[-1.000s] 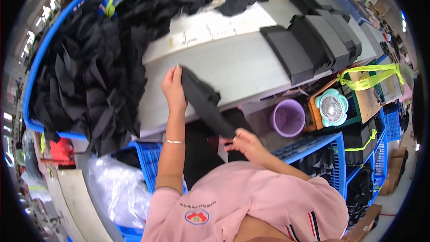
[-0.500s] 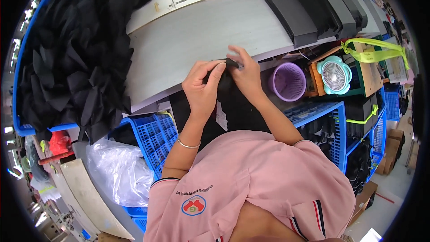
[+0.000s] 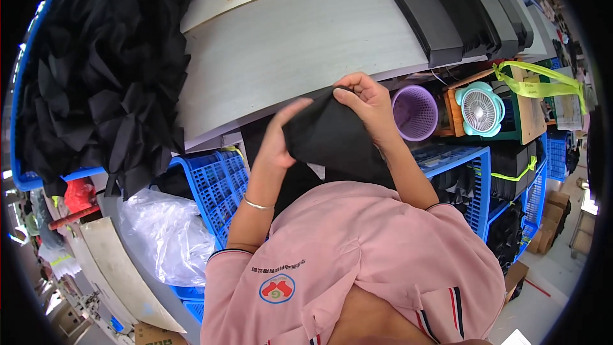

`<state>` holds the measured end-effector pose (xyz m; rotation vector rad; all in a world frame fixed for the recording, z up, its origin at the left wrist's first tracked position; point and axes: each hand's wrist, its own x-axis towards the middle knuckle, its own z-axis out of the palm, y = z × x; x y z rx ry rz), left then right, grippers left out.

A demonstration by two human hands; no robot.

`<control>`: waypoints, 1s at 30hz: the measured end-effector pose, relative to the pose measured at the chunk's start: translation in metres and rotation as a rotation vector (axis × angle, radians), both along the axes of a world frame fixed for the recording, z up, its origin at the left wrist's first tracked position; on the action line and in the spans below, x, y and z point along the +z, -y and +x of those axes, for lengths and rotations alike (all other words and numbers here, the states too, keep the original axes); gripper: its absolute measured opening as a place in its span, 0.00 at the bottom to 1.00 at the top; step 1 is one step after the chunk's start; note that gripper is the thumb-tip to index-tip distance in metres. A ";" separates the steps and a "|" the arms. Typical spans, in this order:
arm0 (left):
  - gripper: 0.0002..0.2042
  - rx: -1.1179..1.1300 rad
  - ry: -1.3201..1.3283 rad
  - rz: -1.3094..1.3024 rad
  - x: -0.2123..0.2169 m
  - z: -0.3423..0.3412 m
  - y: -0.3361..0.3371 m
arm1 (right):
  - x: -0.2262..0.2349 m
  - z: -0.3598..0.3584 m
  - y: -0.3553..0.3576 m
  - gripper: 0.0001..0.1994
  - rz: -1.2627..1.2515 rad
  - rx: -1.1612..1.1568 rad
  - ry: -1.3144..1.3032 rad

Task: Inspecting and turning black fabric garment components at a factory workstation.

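A piece of black fabric (image 3: 332,131) hangs spread between my hands, just in front of the table's near edge. My right hand (image 3: 369,101) pinches its upper corner between thumb and curled fingers. Along the left edge of the fabric lies my left hand (image 3: 279,135), its fingers fairly straight and partly hidden by the cloth, holding that side. Beyond them stretches the grey tabletop (image 3: 287,45).
A blue crate (image 3: 25,176) heaped with black fabric pieces (image 3: 115,83) stands at left. Stacked black panels (image 3: 440,35) lie at the table's far right. Below them are a purple basket (image 3: 415,113), a turquoise fan (image 3: 479,110) and blue crates (image 3: 482,195). Clear plastic (image 3: 166,236) lies at lower left.
The black fabric, bunched small between my fingers before, is now opened out and faces up. My hands have moved apart, the left one lower and the right one slightly to the right.
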<state>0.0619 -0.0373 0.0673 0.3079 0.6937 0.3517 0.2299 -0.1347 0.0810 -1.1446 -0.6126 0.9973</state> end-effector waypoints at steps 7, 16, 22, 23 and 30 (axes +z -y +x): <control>0.18 -0.311 0.151 0.414 -0.019 -0.020 0.044 | -0.016 -0.022 0.000 0.05 0.003 0.060 0.803; 0.22 -0.076 0.166 0.739 0.013 0.014 0.059 | -0.050 -0.072 0.034 0.10 0.077 0.523 0.922; 0.27 0.121 0.147 0.986 0.033 0.058 0.047 | -0.157 -0.079 0.036 0.11 -0.263 0.435 0.502; 0.28 0.155 0.145 1.030 0.036 0.057 0.044 | -0.175 -0.066 0.050 0.11 -0.317 0.418 0.433; 0.30 0.199 0.452 0.293 0.002 0.012 0.009 | -0.020 -0.019 0.036 0.12 -0.129 -0.200 0.424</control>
